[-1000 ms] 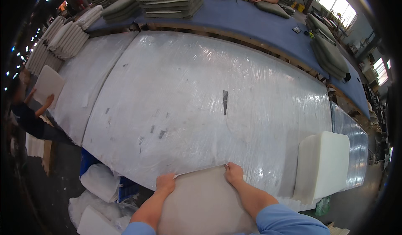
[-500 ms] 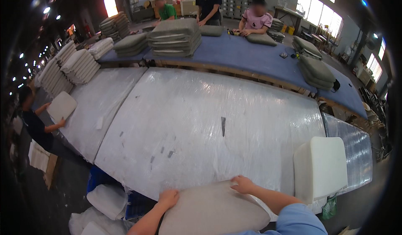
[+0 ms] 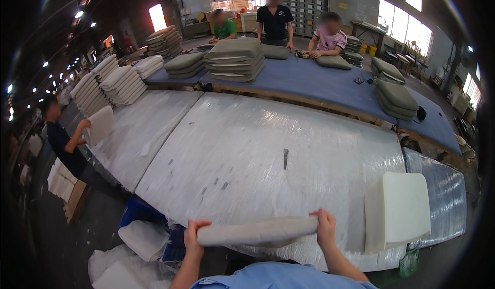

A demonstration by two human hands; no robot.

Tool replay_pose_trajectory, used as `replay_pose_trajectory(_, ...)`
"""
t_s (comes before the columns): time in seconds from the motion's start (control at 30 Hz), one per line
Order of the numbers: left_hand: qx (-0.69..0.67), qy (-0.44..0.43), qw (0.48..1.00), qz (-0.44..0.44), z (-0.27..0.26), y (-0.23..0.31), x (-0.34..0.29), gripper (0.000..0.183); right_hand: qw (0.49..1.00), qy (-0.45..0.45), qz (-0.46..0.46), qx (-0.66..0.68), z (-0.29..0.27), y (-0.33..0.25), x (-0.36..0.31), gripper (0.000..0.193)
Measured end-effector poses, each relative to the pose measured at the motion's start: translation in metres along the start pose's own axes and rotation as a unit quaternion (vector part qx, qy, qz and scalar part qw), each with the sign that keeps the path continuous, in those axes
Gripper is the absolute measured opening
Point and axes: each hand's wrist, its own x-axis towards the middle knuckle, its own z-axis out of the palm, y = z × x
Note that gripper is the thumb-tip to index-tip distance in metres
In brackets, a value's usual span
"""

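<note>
A light grey seat cushion [image 3: 258,232] is held up edge-on in front of me, above the near edge of the plastic-wrapped table [image 3: 247,155]. My left hand [image 3: 194,236] grips its left end, the thumb side stretched along the top edge. At the opposite end my right hand [image 3: 325,226] is closed round the cushion's right corner. The cushion's broad faces are mostly turned out of sight. To the right of my right hand stands a stack of white foam pads [image 3: 398,211] on the table.
A blue crate [image 3: 135,211] with white pads and plastic sits at lower left. Beyond my table, a blue-topped table [image 3: 309,85] carries stacks of grey cushions [image 3: 234,60]. Three people stand or sit behind it. At left, another person [image 3: 67,139] holds a pale cushion.
The cushion has been lifted and tipped from lying nearly flat to edge-on. Both hands have shifted to its ends, spreading apart. The person at left has turned their cushion.
</note>
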Motion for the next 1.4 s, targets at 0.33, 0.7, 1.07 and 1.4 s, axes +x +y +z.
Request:
replay_pose_trajectory(0.33, 0.685, -0.212, 0.577, 0.392, 0.105, 0.081, -0.003, 0.064, 0.76, -0.349, -0.3, -0.46, 0.05, -0.113, 0.051, 0.06)
replay_pose_trajectory(0.7, 0.701, -0.236, 0.61, 0.284, 0.111, 0.074, 0.008, 0.06, 0.658, -0.449, -0.272, -0.54, 0.146, -0.128, 0.013, 0.055)
replay_pose_trajectory(1.07, 0.647, -0.249, 0.649, 0.313, 0.094, 0.075, 0.009, 0.064, 0.762, -0.327, -0.319, -0.459, 0.023, -0.084, 0.042, 0.064)
replay_pose_trajectory(1.4, 0.51, -0.173, 0.813, 0.222, 0.023, 0.045, -0.063, 0.051, 0.918, -0.3, -0.162, -0.201, -0.043, -0.029, -0.02, 0.047)
